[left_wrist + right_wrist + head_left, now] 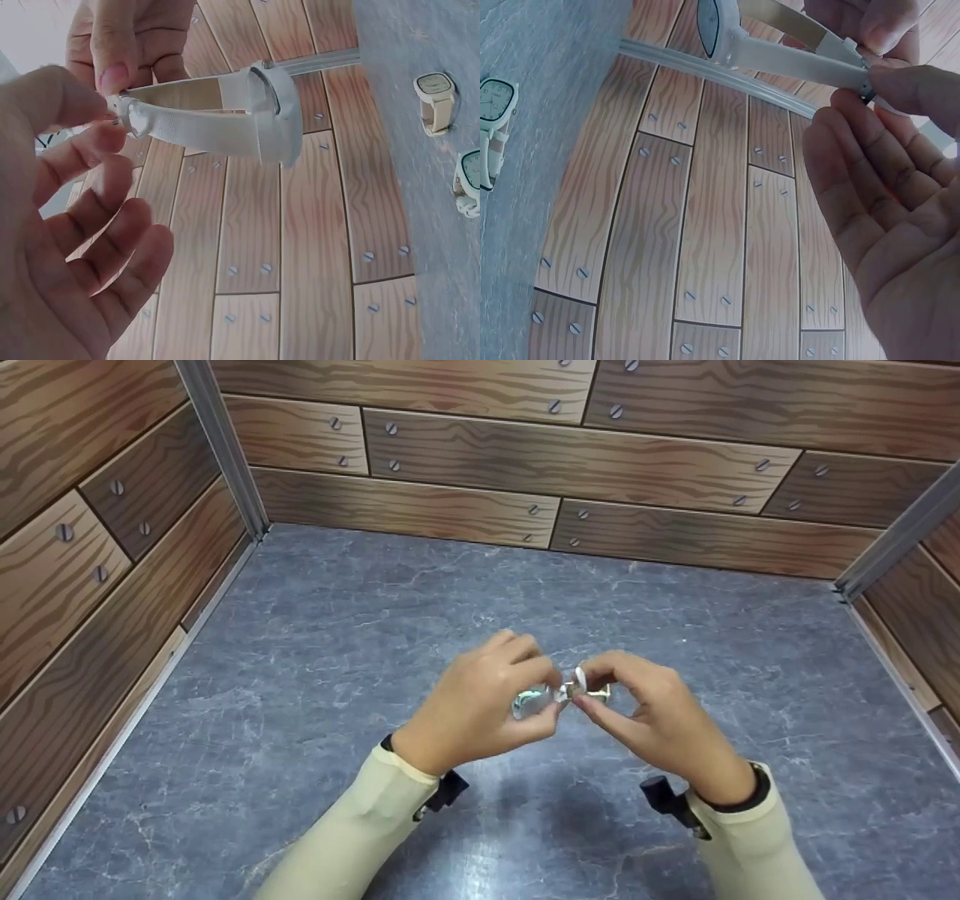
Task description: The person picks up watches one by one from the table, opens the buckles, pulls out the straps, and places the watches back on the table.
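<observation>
Both hands hold a white wristwatch (281,120) by the buckle end of its strap, which forms a loop. In the left wrist view, the left hand (90,202) pinches the buckle between thumb and index finger, its other fingers loosely bent. The right hand (900,165) pinches the strap (802,64) beside the buckle with thumb and fingertips. From the head view, the fingertips of the left hand (487,697) and right hand (656,705) almost meet, and much of the watch is hidden by them.
Two more wristwatches lie on the grey marbled table (360,615): a cream one (435,94) and a pale one with a green-rimmed dial (470,169). Wood-patterned panels (450,450) wall the table at the back and sides, with metal posts (225,442) at the corners.
</observation>
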The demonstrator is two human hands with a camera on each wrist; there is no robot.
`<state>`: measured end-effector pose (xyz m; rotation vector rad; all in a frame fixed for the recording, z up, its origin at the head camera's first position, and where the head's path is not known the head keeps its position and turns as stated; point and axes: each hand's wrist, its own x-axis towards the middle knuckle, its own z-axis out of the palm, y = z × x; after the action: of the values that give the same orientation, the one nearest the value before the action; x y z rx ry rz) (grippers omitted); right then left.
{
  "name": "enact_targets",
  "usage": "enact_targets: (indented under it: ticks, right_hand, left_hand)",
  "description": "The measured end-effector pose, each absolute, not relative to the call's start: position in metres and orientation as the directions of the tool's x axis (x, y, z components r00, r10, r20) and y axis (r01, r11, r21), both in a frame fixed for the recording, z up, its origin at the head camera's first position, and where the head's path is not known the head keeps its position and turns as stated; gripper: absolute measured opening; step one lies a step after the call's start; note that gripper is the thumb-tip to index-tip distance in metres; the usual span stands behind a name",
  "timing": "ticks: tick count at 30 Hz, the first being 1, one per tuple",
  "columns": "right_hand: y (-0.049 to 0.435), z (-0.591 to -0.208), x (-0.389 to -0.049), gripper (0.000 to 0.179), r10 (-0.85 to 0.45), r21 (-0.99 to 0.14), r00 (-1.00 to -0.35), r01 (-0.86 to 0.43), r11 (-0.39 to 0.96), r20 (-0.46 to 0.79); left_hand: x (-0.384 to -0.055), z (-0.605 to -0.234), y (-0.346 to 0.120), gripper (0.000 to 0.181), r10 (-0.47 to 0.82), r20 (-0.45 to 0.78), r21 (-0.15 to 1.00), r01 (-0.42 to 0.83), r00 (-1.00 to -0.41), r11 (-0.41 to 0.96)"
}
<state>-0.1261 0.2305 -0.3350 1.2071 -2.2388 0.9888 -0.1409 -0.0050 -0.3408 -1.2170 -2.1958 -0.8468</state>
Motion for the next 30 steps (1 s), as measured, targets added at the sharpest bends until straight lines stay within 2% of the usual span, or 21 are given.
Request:
enact_targets:
  ticks: [3,5,8,11,14,17,23,27,30]
  right_hand:
    - [0.2318,-0.3373,-0.1265,0.028,-0.533,-0.436,-0.564,-0.826,0.358,0.630]
    - [0.2322,-0.3379,-0.1264,0.027,-0.530,-0.453,-0.575,-0.818,0.355,0.623]
    - [0.2320,-0.3376,-0.1260,0.028,-0.534,-0.451,-0.577,-0.816,0.361,0.618]
    - [0.2305,-0.3356,-0.1255,0.027,-0.545,-0.443,-0.573,-0.819,0.364,0.611]
    - [0.2281,-0.3330,-0.1244,0.024,-0.551,-0.448,-0.578,-0.815,0.367,0.601]
    - [0.2266,-0.3318,-0.1234,0.024,-0.546,-0.435,-0.574,-0.818,0.375,0.609]
    - [0.2251,-0.3324,-0.1241,0.012,-0.512,-0.359,-0.508,-0.858,0.367,0.693]
    - [0.2242,-0.3338,-0.1253,0.023,-0.470,-0.304,-0.447,-0.886,0.350,0.761]
    - [0.2252,-0.3341,-0.1255,0.025,-0.443,-0.309,-0.443,-0.887,0.343,0.780]
  left_hand:
    - [-0.1405,-0.3398,-0.0049,0.025,0.576,0.625,0.319,0.846,-0.526,0.427]
    - [-0.1400,-0.3396,-0.0049,0.028,0.586,0.595,0.343,0.833,-0.550,0.434]
    - [-0.1394,-0.3399,-0.0044,0.021,0.600,0.570,0.360,0.827,-0.561,0.432]
    - [-0.1398,-0.3406,-0.0036,0.011,0.598,0.589,0.353,0.839,-0.543,0.414]
    - [-0.1397,-0.3416,-0.0031,0.007,0.586,0.619,0.344,0.851,-0.524,0.397]
    - [-0.1398,-0.3427,-0.0031,0.005,0.579,0.615,0.372,0.845,-0.534,0.384]
    - [-0.1407,-0.3403,-0.0045,0.009,0.549,0.584,0.515,0.796,-0.598,0.318]
    - [-0.1402,-0.3394,-0.0046,0.011,0.528,0.577,0.578,0.768,-0.623,0.276]
    - [-0.1393,-0.3385,-0.0033,0.011,0.536,0.573,0.597,0.764,-0.621,0.247]
